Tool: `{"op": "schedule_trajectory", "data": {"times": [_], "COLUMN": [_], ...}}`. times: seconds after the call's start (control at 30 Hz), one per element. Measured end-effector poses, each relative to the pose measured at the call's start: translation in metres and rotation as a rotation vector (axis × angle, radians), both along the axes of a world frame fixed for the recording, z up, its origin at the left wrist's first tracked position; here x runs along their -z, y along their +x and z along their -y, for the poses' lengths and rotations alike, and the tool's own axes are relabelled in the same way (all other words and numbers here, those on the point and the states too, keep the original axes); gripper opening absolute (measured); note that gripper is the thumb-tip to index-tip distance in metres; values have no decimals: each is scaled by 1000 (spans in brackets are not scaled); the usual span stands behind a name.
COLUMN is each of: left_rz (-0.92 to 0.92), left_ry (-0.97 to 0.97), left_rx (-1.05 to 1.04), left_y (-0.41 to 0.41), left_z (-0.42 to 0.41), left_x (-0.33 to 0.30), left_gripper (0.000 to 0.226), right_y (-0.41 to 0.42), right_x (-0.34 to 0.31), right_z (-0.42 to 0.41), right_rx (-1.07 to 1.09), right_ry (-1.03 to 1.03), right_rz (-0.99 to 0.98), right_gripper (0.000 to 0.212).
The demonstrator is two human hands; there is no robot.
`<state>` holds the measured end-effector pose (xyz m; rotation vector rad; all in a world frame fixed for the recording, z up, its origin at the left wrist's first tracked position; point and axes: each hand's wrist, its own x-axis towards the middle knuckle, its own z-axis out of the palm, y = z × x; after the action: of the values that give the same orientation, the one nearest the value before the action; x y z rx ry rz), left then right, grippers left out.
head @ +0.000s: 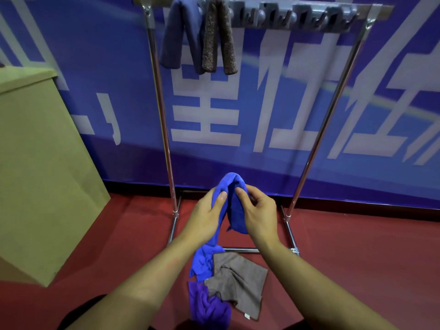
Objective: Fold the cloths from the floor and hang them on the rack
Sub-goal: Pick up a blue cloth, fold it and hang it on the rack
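A bright blue cloth [234, 206] is held up in front of the rack [331, 108], bunched at the top with its lower end trailing toward the floor. My left hand [207, 215] grips its left side and my right hand [258, 214] pinches its right side, thumbs facing each other. On the red floor below lie a grey-brown cloth [240, 279] and a purple cloth [207, 306]. A dark blue cloth [178, 32] and a brown cloth [217, 36] hang folded over the rack's top bar.
A tan cardboard box [40, 167] stands at the left. A blue banner wall [262, 103] runs behind the rack. Grey hooks [297, 19] line the top bar to the right of the hung cloths. The rack's base bars [289, 232] lie on the floor.
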<state>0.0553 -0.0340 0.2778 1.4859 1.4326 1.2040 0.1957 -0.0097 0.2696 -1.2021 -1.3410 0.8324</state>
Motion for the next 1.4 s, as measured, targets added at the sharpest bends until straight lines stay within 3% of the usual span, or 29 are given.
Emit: {"op": "schedule_trajectory", "data": {"times": [0.17, 0.47, 0.93, 1.1, 1.4], "left_rz": [-163, -376, -386, -430, -490], "left_ry": [115, 253, 526, 564, 407], "left_rx": [-66, -207, -470, -519, -464], "left_y": [8, 34, 39, 36, 30], "left_z": [-12, -55, -172, -211, -238], "left_x": [-44, -164, -305, -317, -270], "left_gripper": [28, 36, 39, 42, 45], "right_y": [10, 42, 31, 19, 8], "right_x": [-41, -176, -316, -326, -271], "right_z": [-10, -55, -169, -208, -233], "right_rx": [105, 225, 307, 306, 244], "right_ry": [86, 400, 648, 669, 472], "right_rz": [58, 316, 331, 344, 458], "right_gripper": [16, 23, 29, 30, 21]}}
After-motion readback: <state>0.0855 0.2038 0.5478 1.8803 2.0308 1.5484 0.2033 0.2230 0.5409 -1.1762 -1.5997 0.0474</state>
